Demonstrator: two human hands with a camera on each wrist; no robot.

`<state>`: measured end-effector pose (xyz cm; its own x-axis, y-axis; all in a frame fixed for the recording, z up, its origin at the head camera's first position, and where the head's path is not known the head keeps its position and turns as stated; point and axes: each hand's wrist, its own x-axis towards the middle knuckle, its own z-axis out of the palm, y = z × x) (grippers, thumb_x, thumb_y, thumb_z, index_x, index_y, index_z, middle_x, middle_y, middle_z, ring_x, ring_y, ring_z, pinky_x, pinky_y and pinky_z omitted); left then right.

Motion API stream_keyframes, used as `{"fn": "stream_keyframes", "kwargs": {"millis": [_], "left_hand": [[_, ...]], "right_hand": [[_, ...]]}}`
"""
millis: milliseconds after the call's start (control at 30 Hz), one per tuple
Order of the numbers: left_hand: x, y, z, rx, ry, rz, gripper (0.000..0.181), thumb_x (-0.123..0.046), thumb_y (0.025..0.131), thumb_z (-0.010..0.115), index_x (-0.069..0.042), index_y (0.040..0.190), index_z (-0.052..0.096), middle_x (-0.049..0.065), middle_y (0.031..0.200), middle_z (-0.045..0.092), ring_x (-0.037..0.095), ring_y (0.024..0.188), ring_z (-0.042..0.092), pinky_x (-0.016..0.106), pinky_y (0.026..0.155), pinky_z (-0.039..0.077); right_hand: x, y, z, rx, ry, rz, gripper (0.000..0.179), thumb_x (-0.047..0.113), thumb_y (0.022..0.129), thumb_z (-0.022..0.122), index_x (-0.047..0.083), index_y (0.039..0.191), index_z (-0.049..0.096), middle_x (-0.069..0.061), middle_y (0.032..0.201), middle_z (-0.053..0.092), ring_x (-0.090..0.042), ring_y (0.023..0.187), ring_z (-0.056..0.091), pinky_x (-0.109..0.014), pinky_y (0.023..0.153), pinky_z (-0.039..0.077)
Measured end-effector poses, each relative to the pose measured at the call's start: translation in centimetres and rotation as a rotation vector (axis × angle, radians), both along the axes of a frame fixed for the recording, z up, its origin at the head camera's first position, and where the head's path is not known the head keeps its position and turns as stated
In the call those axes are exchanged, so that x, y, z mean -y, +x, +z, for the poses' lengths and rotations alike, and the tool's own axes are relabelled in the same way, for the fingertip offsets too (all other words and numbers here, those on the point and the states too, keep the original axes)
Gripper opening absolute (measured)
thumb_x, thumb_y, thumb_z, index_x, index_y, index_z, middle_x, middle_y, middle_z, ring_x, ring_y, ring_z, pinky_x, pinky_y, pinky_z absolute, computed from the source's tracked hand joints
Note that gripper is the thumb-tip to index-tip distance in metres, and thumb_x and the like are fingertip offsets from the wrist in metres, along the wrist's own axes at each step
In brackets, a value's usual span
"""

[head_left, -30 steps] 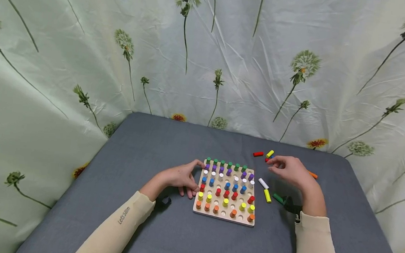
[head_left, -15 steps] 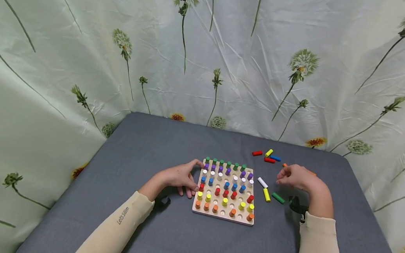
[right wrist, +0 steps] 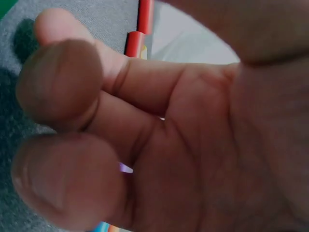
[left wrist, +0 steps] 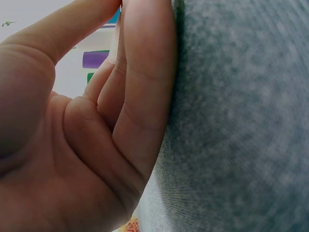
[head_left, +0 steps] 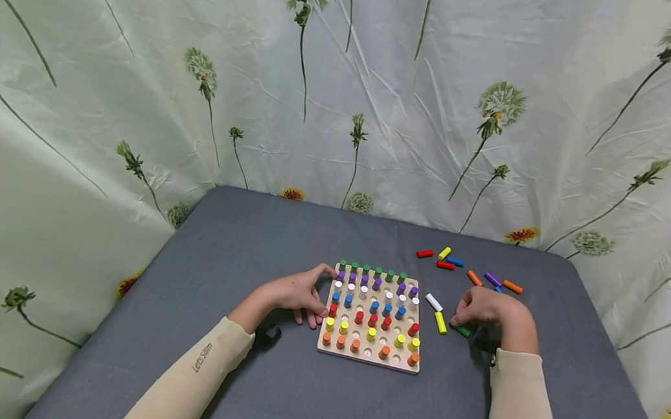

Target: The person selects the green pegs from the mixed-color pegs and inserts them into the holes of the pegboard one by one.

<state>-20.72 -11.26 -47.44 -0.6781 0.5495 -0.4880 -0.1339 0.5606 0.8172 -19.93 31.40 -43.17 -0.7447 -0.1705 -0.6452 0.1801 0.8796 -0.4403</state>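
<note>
A wooden pegboard (head_left: pixel 368 353) with rows of coloured pegs lies on the grey table in the head view, some of its holes vacant. My left hand (head_left: pixel 300 291) rests on the table at its left side, index fingertip at the upper left corner and thumb against the left edge. A purple peg (left wrist: pixel 95 60) shows past the fingers in the left wrist view. My right hand (head_left: pixel 492 308) is low over a loose green peg (head_left: pixel 462 331), fingers bent and fingertips right at it, partly covering it. Whether they grip it, I cannot tell.
Beside the board lie a loose white peg (head_left: pixel 434 302) and a yellow peg (head_left: pixel 440 323). Farther back are red pegs (head_left: pixel 424 254), another yellow one, a blue peg (head_left: pixel 455 262), orange pegs (head_left: pixel 512 287) and a purple peg (head_left: pixel 493 279). A floral curtain (head_left: pixel 319 104) hangs behind the table.
My right hand has drawn back from the far loose pegs and come down at the green peg, uncovering the orange, purple and blue pegs. The left hand stays at the board.
</note>
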Motion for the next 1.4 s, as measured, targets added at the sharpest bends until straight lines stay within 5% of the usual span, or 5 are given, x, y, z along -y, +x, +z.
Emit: {"fn": "stream_keyframes", "kwargs": {"millis": [300, 667, 1033, 1400], "left_hand": [[0.0, 0.1, 0.0, -0.003, 0.005, -0.001, 0.073, -0.012, 0.097, 0.078, -0.024, 0.153, 0.033, 0.009, 0.084, 0.080, 0.015, 0.064, 0.075, 0.029, 0.050, 0.055], [-0.1, -0.1, 0.0, -0.005, -0.004, -0.008, 0.074, -0.013, 0.098, 0.078, -0.023, 0.154, 0.031, 0.008, 0.083, 0.080, 0.015, 0.064, 0.075, 0.029, 0.050, 0.055], [-0.1, -0.1, -0.1, -0.007, -0.002, -0.012, 0.074, -0.013, 0.097, 0.079, -0.023, 0.154, 0.032, 0.009, 0.083, 0.081, 0.015, 0.063, 0.075, 0.029, 0.049, 0.054], [0.0, -0.1, -0.1, -0.008, -0.001, -0.004, 0.073, -0.013, 0.097, 0.078, -0.023, 0.153, 0.032, 0.009, 0.083, 0.081, 0.016, 0.064, 0.076, 0.029, 0.049, 0.054]], "right_hand": [[0.1, -0.2, -0.3, 0.000, 0.032, -0.020, 0.015, 0.018, 0.093, 0.077, 0.006, 0.094, 0.068, -0.002, 0.082, 0.060, -0.017, 0.075, 0.053, -0.030, 0.067, 0.043], [-0.3, -0.3, 0.5, -0.118, -0.039, -0.008, 0.012, 0.008, 0.096, 0.066, -0.001, 0.105, 0.066, -0.004, 0.082, 0.060, -0.017, 0.072, 0.054, -0.031, 0.067, 0.048], [1.2, -1.0, 0.9, -0.519, -0.016, 0.016, 0.025, 0.015, 0.092, 0.066, 0.000, 0.112, 0.067, -0.004, 0.083, 0.062, -0.018, 0.072, 0.052, -0.031, 0.066, 0.041], [3.2, -1.4, -0.1, -0.628, -0.152, -0.005, 0.023, 0.008, 0.097, 0.064, -0.002, 0.118, 0.066, -0.006, 0.088, 0.066, -0.019, 0.078, 0.054, -0.030, 0.068, 0.044]]}}
